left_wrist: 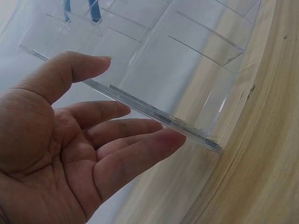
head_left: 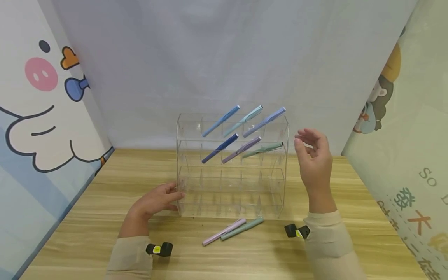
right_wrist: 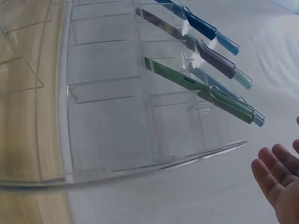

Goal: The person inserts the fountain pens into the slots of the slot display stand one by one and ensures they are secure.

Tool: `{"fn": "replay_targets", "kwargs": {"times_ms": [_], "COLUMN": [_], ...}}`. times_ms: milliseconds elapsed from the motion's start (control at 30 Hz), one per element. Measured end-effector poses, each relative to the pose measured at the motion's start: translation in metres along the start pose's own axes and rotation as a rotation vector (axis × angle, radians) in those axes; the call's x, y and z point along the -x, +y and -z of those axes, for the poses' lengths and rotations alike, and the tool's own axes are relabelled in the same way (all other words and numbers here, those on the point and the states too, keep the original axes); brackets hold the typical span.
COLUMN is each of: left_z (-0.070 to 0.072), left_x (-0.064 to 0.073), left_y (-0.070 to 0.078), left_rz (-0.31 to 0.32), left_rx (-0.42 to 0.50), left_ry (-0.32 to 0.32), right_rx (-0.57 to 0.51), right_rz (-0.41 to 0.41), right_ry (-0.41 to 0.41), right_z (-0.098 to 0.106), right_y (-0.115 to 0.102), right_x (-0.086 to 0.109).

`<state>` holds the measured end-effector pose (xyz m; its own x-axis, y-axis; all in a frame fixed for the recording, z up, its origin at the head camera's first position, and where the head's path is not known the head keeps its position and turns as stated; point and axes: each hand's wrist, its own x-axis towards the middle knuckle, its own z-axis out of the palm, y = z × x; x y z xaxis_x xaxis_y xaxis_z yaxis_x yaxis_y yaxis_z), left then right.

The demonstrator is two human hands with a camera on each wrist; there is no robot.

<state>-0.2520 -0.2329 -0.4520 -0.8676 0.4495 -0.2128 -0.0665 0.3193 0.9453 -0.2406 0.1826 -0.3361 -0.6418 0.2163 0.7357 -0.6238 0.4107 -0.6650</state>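
Note:
A clear acrylic tiered rack (head_left: 231, 184) stands on the table. Its top tier bears a blue pen (head_left: 221, 121), a pale aqua pen (head_left: 244, 120) and a periwinkle pen (head_left: 265, 122). One tier down lean a dark blue pen (head_left: 220, 148), a purple pen (head_left: 242, 149) and a green pen (head_left: 263, 150). My left hand (head_left: 157, 200) is at the rack's lower left side, relaxed fingers right at the panel's edge, thumb overlapping it. To the right of the rack my right hand (head_left: 315, 157) is raised, fingers loosely bent and holding nothing.
In front of the rack, a lilac pen (head_left: 224, 232) and a second green pen (head_left: 242, 228) lie side by side on the wooden table (head_left: 115, 186). The rack's two lower tiers hold no pens. A pale curtain (head_left: 210, 58) hangs behind, with printed panels at both sides.

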Motion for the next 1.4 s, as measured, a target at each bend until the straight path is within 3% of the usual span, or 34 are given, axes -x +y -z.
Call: {"fn": "replay_targets", "kwargs": {"times_ms": [133, 267, 333, 433, 600, 767, 867, 1067, 1400], "left_z": [0.0, 0.0, 0.0, 0.0, 0.0, 0.0, 0.0, -0.001, 0.0], "left_x": [0.0, 0.0, 0.0, 0.0, 0.0, 0.0, 0.0, 0.0, -0.001], "left_y": [0.001, 0.001, 0.001, 0.002, 0.0, 0.0, -0.001, -0.001, -0.002], "left_rz": [0.0, -0.001, 0.001, -0.001, 0.006, 0.007, 0.003, 0.01, 0.02], "left_rx": [-0.005, -0.012, -0.015, -0.013, -0.011, -0.008, -0.004, -0.003, -0.018], "left_ry": [0.001, 0.002, 0.002, 0.002, 0.009, 0.01, 0.004, 0.008, 0.034], "right_rx": [0.014, 0.068, 0.122, 0.245, 0.428, 0.484, 0.499, 0.561, 0.669], "right_rz": [0.039, 0.108, 0.127, 0.121, 0.012, -0.041, -0.028, -0.085, 0.05], "right_ry": [-0.001, -0.125, -0.237, -0.467, -0.85, -1.057, -1.136, -1.252, -1.242], "right_z": [0.013, 0.021, 0.024, 0.025, 0.021, 0.011, 0.003, -0.013, -0.024], "right_y": [-0.007, -0.012, -0.014, -0.015, -0.015, -0.013, -0.011, -0.004, 0.003], "right_x": [0.003, 0.015, 0.023, 0.035, 0.054, 0.07, 0.078, 0.095, 0.118]}}
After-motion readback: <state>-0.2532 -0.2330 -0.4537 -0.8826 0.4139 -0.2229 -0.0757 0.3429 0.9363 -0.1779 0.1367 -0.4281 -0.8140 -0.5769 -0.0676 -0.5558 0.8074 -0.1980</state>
